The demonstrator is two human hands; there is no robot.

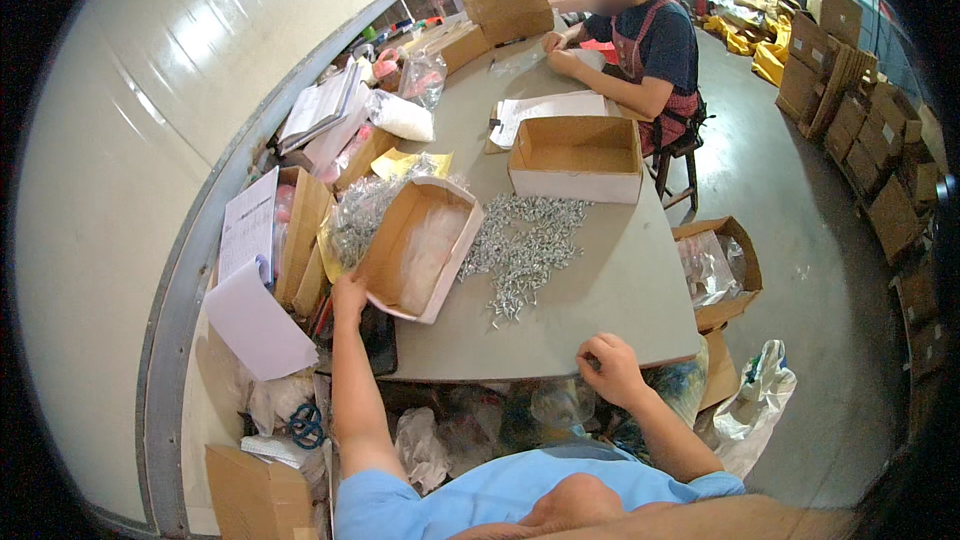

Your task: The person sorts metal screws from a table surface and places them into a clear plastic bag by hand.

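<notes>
1. On the left part of the grey table (pixel 630 270), a white-sided open cardboard box (pixel 393 240) sits at a slant, with clear plastic (pixel 432 245) inside it.
2. At this box's near left corner is the left hand (pixel 349 295), so the box lies just beyond it and to its right. The hand touches the corner; its fingers are largely hidden, so I cannot tell how far they close.
3. Over the table's front edge hangs the right hand (pixel 610 370), well apart from the box, which lies to its left and farther in. Its fingers curl loosely inward; whether they hold anything small I cannot tell.
4. Along the box's right side spreads a loose heap of small silvery screws (pixel 530 235).
5. Behind the heap stands a second open cardboard box (pixel 575 185), also white outside, with papers (pixel 550 108) behind it.
6. Left of the first box lie clear bags of metal pieces (pixel 365 205).
7. At the table's far right side sits a co-worker (pixel 665 50) in a red-patterned apron, both hands raised together over the tabletop.
</notes>
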